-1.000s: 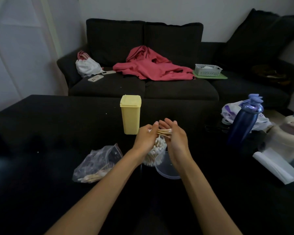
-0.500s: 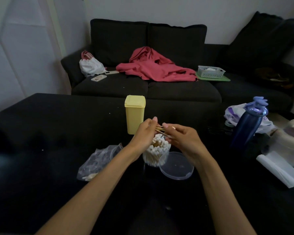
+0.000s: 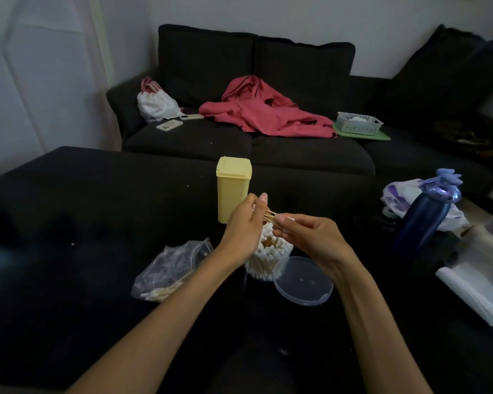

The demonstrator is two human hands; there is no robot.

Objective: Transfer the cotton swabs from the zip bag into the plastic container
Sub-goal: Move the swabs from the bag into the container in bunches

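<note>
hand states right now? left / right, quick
Left hand: closed, pinching one end of the bundle of cotton swabs.
Right hand: closed, pinching the other end of the same bundle.

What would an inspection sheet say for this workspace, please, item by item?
Surface: dark table, a few pale specks.
Job's things: zip bag lies left, some swabs inside; clear plastic container packed with upright swabs; its lid lies beside it, off.
Clutter: yellow box, blue bottle, plastic bag, white items at the right edge.
Hands: left hand and right hand together hold a small bundle of swabs above the container.
Cables: nothing seen.
Surroundings: dark sofa with red cloth, white basket, phone.
</note>
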